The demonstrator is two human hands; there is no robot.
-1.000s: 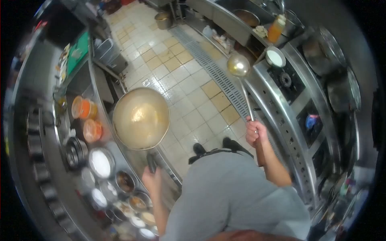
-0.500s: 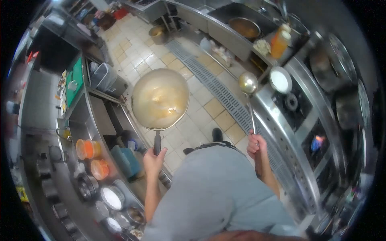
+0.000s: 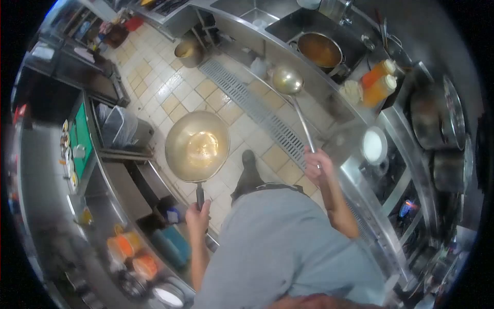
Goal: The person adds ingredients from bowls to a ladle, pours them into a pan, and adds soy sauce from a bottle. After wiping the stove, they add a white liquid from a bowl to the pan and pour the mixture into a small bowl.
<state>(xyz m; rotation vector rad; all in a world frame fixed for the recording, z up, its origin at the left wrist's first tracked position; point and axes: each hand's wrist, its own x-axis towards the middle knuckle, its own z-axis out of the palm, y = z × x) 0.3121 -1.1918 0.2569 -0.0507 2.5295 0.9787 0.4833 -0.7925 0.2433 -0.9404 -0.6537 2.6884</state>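
My left hand (image 3: 198,219) is wrapped round the black handle of a wok (image 3: 177,139), which hangs in front of me over the tiled floor. A shiny, yellowish patch shows in the bottom of its bowl. In my right hand (image 3: 319,164) is a metal ladle (image 3: 288,81), gripped by its long handle. Its round bowl points forward, to the right of the wok and apart from it.
The stove (image 3: 355,175) runs along my right, with a burner flame (image 3: 407,208) lit and a white bowl (image 3: 373,146) on it. A large pot (image 3: 320,50) sits in the sink ahead. Sauce bottles (image 3: 380,91) stand nearby. A counter with a green board (image 3: 81,136) lines the left.
My view has shifted forward along the aisle, and one boot shows farther out. The ladle has swung left, nearer the wok. The wok appears lower and smaller in view.
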